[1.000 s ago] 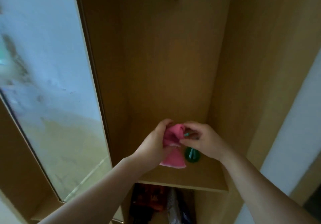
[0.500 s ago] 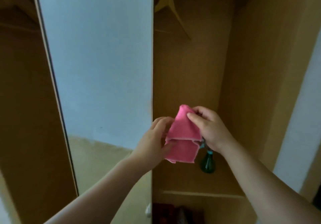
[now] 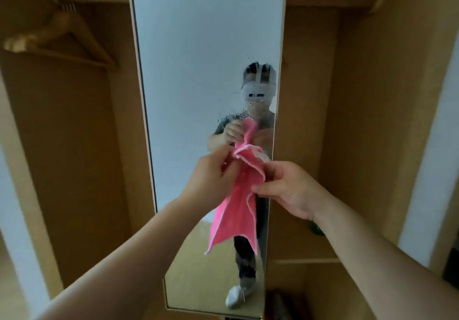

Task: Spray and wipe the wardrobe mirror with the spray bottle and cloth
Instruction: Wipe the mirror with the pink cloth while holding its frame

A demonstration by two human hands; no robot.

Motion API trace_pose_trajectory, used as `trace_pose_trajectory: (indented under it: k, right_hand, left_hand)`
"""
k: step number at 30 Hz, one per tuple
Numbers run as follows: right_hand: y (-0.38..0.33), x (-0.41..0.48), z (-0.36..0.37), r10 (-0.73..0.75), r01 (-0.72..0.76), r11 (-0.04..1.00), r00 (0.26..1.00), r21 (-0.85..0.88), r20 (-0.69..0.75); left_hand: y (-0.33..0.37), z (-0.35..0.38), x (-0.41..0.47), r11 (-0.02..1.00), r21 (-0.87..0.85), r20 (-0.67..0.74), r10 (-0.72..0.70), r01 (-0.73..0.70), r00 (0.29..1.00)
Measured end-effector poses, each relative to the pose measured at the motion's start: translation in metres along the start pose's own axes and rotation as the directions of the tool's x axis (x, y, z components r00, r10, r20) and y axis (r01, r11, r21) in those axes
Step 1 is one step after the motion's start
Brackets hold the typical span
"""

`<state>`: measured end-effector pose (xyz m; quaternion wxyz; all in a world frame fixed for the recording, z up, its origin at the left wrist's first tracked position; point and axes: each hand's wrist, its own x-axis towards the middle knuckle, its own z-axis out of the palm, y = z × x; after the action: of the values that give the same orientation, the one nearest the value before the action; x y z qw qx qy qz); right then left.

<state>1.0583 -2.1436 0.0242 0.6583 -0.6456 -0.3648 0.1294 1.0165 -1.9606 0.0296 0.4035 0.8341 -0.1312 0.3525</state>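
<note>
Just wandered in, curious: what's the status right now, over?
Left hand and right hand both pinching pink cloth. Mirror ahead, spray droplets showing, unwiped. Nothing between cloth and glass.

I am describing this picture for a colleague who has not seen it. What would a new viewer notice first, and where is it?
First the bright pink cloth at the centre, hanging down while the left hand and the right hand pinch its upper part. Behind it stands the tall wardrobe mirror, with spray droplets on the glass just above the cloth. A wooden hanger hangs at upper left.
</note>
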Motion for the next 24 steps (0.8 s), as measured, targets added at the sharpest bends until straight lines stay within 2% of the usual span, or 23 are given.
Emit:
trace_pose_trajectory:
  k: [5,6,8,9,11,14,15,17,18,20,24]
  right_hand:
    - [-0.012,0.009,0.013,0.018,-0.025,0.999,0.990,-0.049,-0.143]
    - [-0.015,0.010,0.012,0.014,-0.028,0.996,0.985,-0.081,-0.173]
    - [-0.021,0.014,0.008,-0.026,-0.037,0.967,0.970,-0.251,-0.243]
    - [-0.024,0.016,0.004,-0.057,-0.036,0.935,0.967,-0.352,-0.249]
    - [-0.033,0.016,-0.006,-0.077,-0.016,0.879,0.981,-0.476,-0.176]
    - [-0.052,0.011,-0.022,0.062,-0.045,0.856,0.998,-0.515,0.015]
    - [-0.054,0.010,-0.026,0.056,-0.034,0.810,0.998,-0.585,0.020]
    - [-0.058,0.013,-0.032,-0.065,-0.024,0.684,0.993,-0.729,-0.093]
    - [-0.059,0.014,-0.035,-0.127,-0.026,0.663,0.981,-0.748,-0.146]
    - [-0.061,0.015,-0.044,-0.201,0.017,0.694,0.964,-0.720,-0.171]
    - [-0.072,0.011,-0.065,-0.215,0.174,0.871,0.976,-0.459,-0.037]
  left_hand:
    - [0.011,-0.025,0.013,0.999,0.043,0.041,-0.019,0.017,0.999]
    - [0.012,-0.028,0.016,0.998,0.064,0.057,-0.030,0.026,0.998]
    - [0.014,-0.033,0.021,0.992,0.116,0.094,-0.069,0.058,0.993]
    - [0.014,-0.035,0.023,0.988,0.139,0.113,-0.090,0.074,0.989]
    - [0.016,-0.038,0.025,0.985,0.142,0.145,-0.117,0.096,0.982]
    - [0.018,-0.044,0.025,0.989,0.120,0.189,-0.104,0.082,0.976]
    - [0.019,-0.046,0.024,0.991,0.110,0.213,-0.096,0.073,0.972]
    - [0.019,-0.047,0.022,0.998,0.051,0.254,-0.058,0.047,0.965]
    - [0.018,-0.048,0.021,0.999,0.009,0.259,-0.039,0.038,0.965]
    - [0.015,-0.046,0.017,0.998,-0.043,0.233,-0.025,0.036,0.972]
    - [0.012,-0.044,0.015,0.997,-0.075,0.169,0.012,0.001,0.985]
